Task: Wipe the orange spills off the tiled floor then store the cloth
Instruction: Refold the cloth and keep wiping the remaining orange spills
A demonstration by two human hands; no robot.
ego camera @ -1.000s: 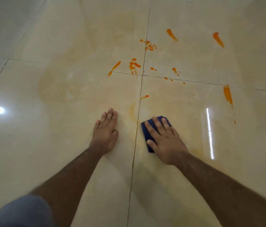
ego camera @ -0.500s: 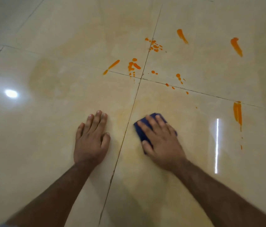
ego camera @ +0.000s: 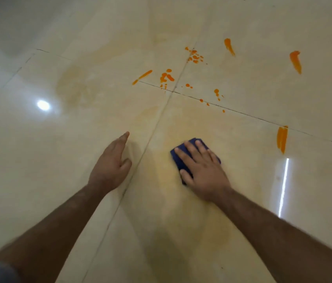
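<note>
Right hand (ego camera: 204, 172) presses flat, fingers spread, on blue cloth (ego camera: 181, 160) on tiled floor (ego camera: 79, 160), left hand (ego camera: 111, 162) open holding nothing, orange spills (ego camera: 167, 77) beyond, unwiped.

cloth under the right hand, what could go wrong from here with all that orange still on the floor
The cloth is small and may just smear: a yellowish film already surrounds it. Spills lie well ahead, the streak off to the right, so some could get missed. The left hand by the wet patch might slip.
</note>
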